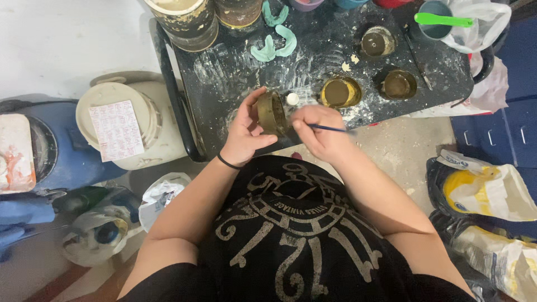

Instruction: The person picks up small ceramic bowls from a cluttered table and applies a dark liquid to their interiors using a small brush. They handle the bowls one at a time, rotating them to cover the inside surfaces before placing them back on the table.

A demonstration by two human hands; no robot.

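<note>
My left hand point(245, 130) grips a round brass-coloured metal flask half point(272, 112), tilted on its edge over the near side of a dark, powder-dusted tray table point(235, 72). In my right hand point(320, 130) is a thin blue-handled brush point(334, 129), its tip against the flask half's inner face. A small white cap point(292, 99) lies just behind my hands. Three more brass flask parts point(340, 92), point(399, 84), point(377, 42) rest on the tray. Two pale green arch-shaped dental casts point(275, 45) lie farther back.
Two grimy jars point(187, 19) stand at the tray's far left. A grey cup with a green spatula point(442, 20) sits far right beside plastic bags. A white lidded bucket point(120, 123) and a blue machine point(50, 148) stand left; sacks point(486, 193) lie right.
</note>
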